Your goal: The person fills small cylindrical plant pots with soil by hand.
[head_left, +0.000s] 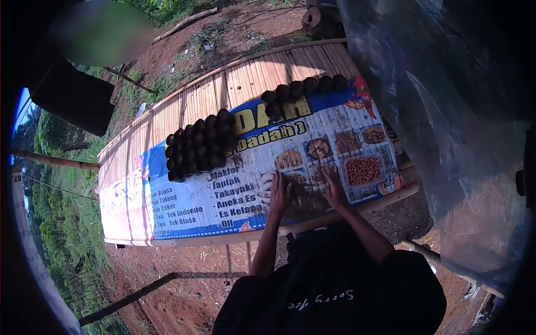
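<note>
Dark loose soil (306, 196) lies spread on a printed banner in front of me. At its left side is my left hand (280, 194), fingers stretched forward and no object visible in it. Across the soil, my right hand (334, 191) rests with its fingers extended, some of them partly hard to see against the dark soil. Just right of that hand sits a clear plastic tub (383, 167) of reddish-brown seeds or nuts (363, 171). Further left, a block of dark, rounded, soil-coloured pieces (201, 144) stands in tight rows. A shorter row of similar pieces (296, 89) is at the far edge.
The banner (184, 215) covers part of a bamboo-slat table (245, 84). A translucent plastic sheet (441, 111) hangs at the right. Bamboo poles (56, 161) cross at the left. Reddish ground (167, 259) and green plants surround the table.
</note>
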Motion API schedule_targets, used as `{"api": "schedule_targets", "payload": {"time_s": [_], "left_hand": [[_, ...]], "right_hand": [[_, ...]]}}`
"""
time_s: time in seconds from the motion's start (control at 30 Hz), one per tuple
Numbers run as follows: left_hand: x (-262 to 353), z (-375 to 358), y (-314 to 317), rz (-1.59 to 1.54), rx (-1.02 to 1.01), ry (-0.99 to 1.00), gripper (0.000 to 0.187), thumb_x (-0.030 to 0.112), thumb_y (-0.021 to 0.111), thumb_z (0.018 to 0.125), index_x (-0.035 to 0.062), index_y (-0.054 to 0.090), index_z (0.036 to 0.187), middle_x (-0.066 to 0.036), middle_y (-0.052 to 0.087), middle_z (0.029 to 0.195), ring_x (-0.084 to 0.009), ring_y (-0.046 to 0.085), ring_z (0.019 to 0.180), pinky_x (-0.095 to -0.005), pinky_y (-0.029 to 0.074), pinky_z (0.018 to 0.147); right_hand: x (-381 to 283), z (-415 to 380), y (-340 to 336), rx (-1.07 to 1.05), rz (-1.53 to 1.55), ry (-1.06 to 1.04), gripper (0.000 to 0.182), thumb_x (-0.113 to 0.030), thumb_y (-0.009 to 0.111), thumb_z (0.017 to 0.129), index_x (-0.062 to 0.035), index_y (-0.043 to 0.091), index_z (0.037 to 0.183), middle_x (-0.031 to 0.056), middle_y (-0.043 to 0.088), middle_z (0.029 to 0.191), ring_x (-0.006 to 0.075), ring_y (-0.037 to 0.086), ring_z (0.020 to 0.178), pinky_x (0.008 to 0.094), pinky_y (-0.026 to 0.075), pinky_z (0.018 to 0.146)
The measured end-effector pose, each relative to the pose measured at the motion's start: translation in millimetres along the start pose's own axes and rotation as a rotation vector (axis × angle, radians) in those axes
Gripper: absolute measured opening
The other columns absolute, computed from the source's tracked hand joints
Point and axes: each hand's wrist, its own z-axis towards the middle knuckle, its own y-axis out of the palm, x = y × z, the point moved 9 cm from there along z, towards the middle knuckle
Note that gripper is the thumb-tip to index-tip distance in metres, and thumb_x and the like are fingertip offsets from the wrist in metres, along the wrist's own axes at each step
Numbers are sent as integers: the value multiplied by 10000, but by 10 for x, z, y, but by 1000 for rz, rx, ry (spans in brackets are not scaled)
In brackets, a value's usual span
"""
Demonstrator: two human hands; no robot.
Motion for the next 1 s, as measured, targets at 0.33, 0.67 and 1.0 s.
{"api": "schedule_targets", "payload": {"time_s": [0.33, 0.67, 1.0], "left_hand": [[244, 472, -5, -181, -285, 0, 299, 192, 640, 837, 56, 617, 1102, -216, 564, 1228, -408, 566, 1055, -470, 477, 859], [-79, 1710, -848, -59, 21, -356, 173, 193, 703, 786, 26, 671, 813, -173, 680, 722, -266, 684, 683, -358, 527, 610], [9, 2246, -1029, 333, 60, -383, 537, 532, 435, 900, 50, 666, 844, -214, 676, 842, -404, 647, 834, -494, 484, 751]], "right_hand": [[-13, 547, -307, 104, 175, -19, 464, 20, 444, 849, -18, 446, 1311, 205, 476, 1320, 367, 433, 1250, 416, 350, 1041], [234, 944, 53, -29, 308, 33, 313, -5, 523, 817, -110, 641, 1088, 138, 620, 965, 303, 584, 1008, 355, 489, 706], [91, 2315, 506, -168, 205, 237, 327, -350, 527, 890, -78, 564, 1067, 149, 656, 786, 344, 649, 768, 458, 501, 669]]}}
